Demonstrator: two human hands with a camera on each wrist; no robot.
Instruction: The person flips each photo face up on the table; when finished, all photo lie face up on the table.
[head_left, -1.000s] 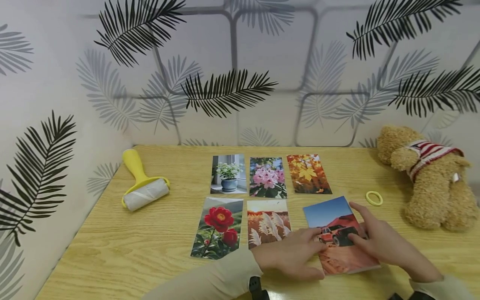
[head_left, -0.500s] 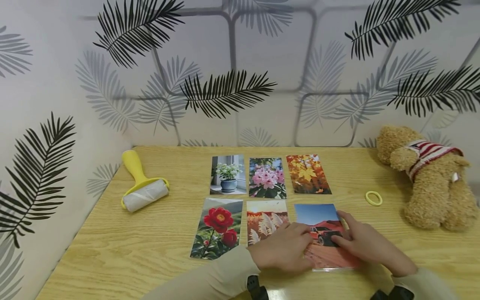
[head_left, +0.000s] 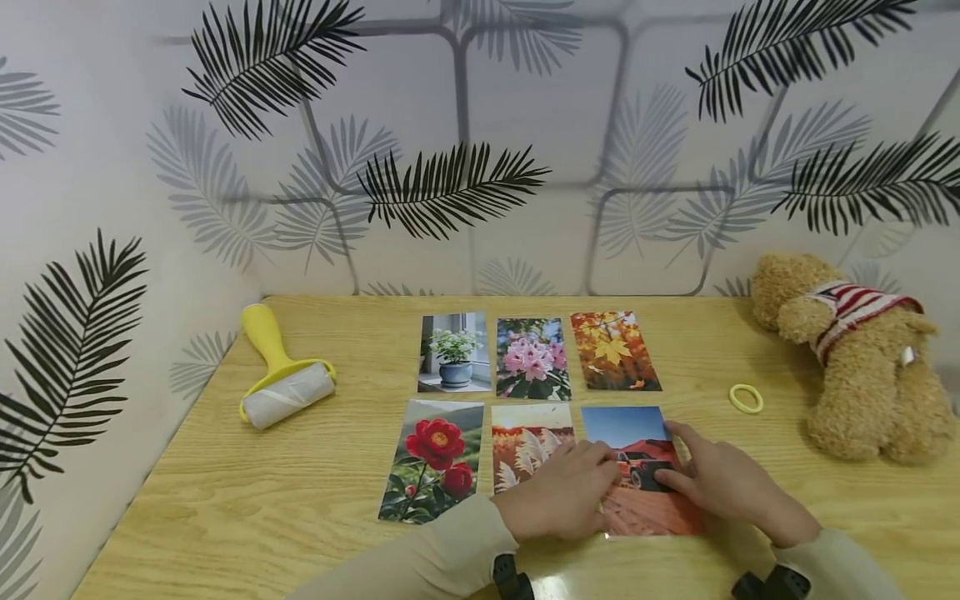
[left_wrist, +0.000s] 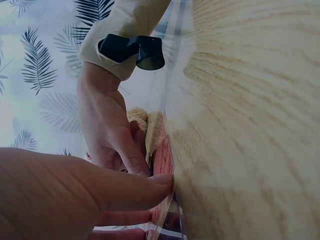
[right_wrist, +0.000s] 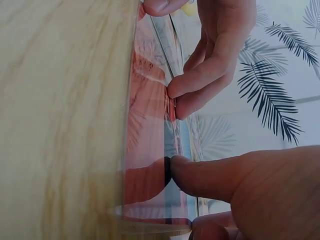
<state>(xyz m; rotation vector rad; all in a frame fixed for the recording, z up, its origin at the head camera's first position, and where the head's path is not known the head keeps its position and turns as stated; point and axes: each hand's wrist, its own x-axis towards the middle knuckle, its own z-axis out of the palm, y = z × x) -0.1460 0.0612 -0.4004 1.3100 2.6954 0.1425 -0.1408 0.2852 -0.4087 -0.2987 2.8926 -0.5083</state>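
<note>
A photo card of a red pickup truck in a desert (head_left: 648, 512) lies face up at the right end of the near row, square with the others. My left hand (head_left: 558, 493) reaches over the pampas grass photo card (head_left: 528, 425), its fingertips touching the truck card's left side. In the left wrist view its thumb (left_wrist: 160, 187) is at the card's near edge. My right hand (head_left: 731, 483) holds the right side, thumb (right_wrist: 190, 175) on the printed face and fingers along the edge. Left of these lies a red flower photo card (head_left: 435, 458).
Behind are photo cards of a potted plant (head_left: 453, 350), pink blossoms (head_left: 534, 358) and autumn leaves (head_left: 615, 350). A yellow-handled lint roller (head_left: 288, 375) lies at left. A yellow ring (head_left: 746, 398) and a teddy bear (head_left: 855, 367) are at right, on the wooden table (head_left: 247, 492).
The truck card was tilted and further right. Both hands have turned it straight and slid it left, closer beside the pampas grass card.
</note>
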